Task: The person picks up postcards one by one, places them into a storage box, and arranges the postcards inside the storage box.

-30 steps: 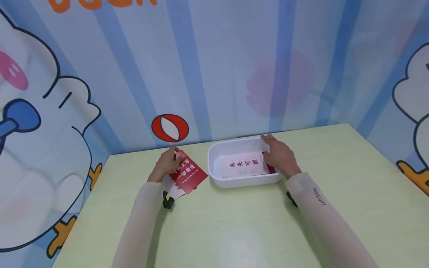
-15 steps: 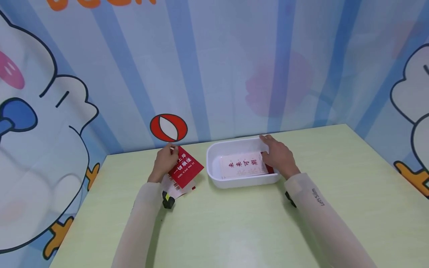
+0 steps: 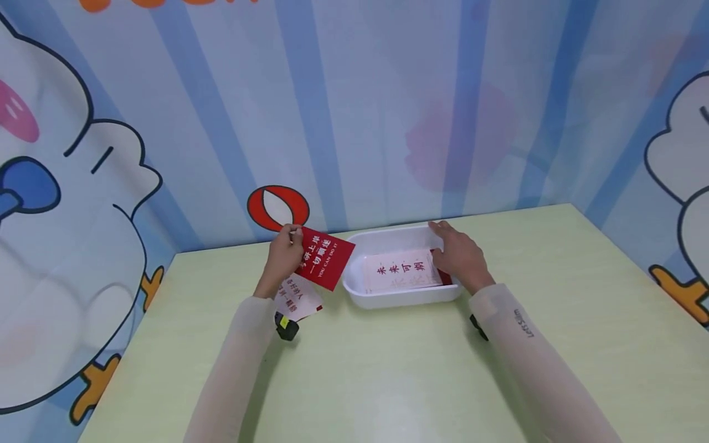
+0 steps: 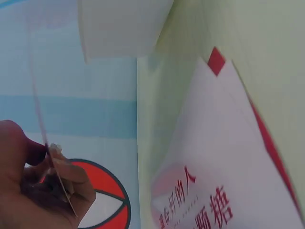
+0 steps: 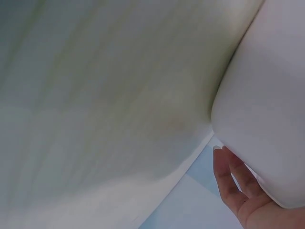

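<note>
My left hand pinches a red card with white lettering by its left edge, lifted above the table at the left end of a white plastic tray. In the left wrist view the card shows edge-on between thumb and fingers. Below that hand lies a small pile of cards, with a pale pink card on top and red edges peeking out. My right hand grips the right end of the tray at its rim. Inside the tray lies a pale card with red characters, with a red card partly under it.
The pale green table ends at a printed fabric backdrop just behind the tray. A black wrist camera sits under the left wrist, close to the card pile.
My left hand has lifted the red card off the pile and moved it right, to the tray's left end. More of the pink card shows. The right hand stays on the tray.
</note>
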Action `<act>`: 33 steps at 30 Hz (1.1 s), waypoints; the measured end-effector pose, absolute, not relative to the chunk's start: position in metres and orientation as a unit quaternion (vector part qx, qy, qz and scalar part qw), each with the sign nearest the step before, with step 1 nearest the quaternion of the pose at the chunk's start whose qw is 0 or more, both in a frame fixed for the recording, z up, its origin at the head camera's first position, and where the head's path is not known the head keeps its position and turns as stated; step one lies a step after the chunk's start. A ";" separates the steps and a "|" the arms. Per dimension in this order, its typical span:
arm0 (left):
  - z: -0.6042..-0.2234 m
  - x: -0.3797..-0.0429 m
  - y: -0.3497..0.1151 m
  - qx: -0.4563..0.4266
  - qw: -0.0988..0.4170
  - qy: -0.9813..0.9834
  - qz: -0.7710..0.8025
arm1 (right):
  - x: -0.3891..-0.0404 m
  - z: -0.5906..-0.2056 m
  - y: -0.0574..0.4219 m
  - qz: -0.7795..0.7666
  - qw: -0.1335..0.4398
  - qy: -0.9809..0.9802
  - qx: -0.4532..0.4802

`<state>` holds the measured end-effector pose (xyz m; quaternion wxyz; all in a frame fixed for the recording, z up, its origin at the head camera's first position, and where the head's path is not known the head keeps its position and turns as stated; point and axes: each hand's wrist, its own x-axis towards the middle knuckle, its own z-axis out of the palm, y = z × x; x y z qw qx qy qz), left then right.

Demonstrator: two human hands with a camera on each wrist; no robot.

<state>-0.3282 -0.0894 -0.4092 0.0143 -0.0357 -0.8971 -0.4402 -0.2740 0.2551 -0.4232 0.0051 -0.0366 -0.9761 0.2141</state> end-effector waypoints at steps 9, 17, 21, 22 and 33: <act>-0.413 -0.327 -0.076 -0.054 0.013 -0.888 -0.457 | -0.273 -0.425 0.253 0.222 0.009 -0.975 -0.028; -0.408 -0.325 -0.051 -0.081 0.004 -0.872 -0.482 | -0.274 -0.422 0.254 0.218 0.012 -0.976 -0.028; -0.405 -0.324 -0.034 -0.076 0.004 -0.867 -0.493 | -0.275 -0.421 0.254 0.217 0.007 -0.975 -0.035; -0.404 -0.324 -0.030 -0.078 0.004 -0.866 -0.494 | -0.274 -0.421 0.254 0.217 0.005 -0.975 -0.037; -0.408 -0.311 0.005 -0.099 -0.017 -0.862 -0.497 | -0.274 -0.421 0.254 0.213 0.010 -0.976 -0.038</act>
